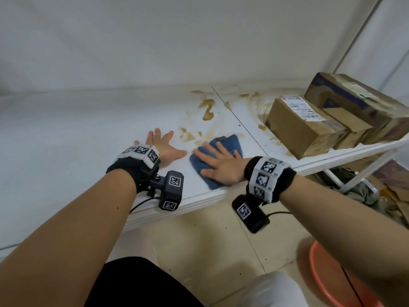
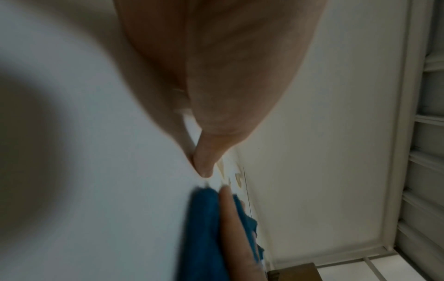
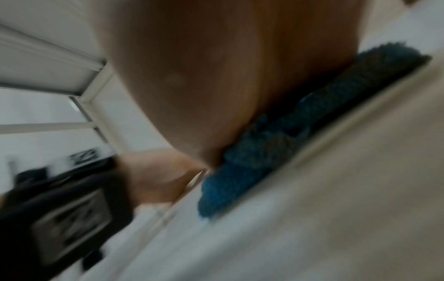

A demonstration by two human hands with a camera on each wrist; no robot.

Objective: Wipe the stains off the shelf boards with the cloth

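A blue cloth [image 1: 228,145] lies on the white shelf board [image 1: 66,140] near its front edge. My right hand [image 1: 219,161] presses flat on the cloth with spread, straight fingers. My left hand [image 1: 163,144] rests flat on the bare board just left of the cloth, fingers spread. Brown stains [image 1: 208,109] smear the board behind the cloth and run past a seam onto the right board. In the left wrist view the blue cloth [image 2: 206,228] shows under a right-hand finger. In the blurred right wrist view the cloth [image 3: 288,136] lies under my palm.
Three cardboard boxes [image 1: 307,127] stand on the right board, with stains around their base. A white wall backs the shelf. White frame posts [image 1: 363,34] rise at the right. An orange basin [image 1: 332,278] sits on the tiled floor below right.
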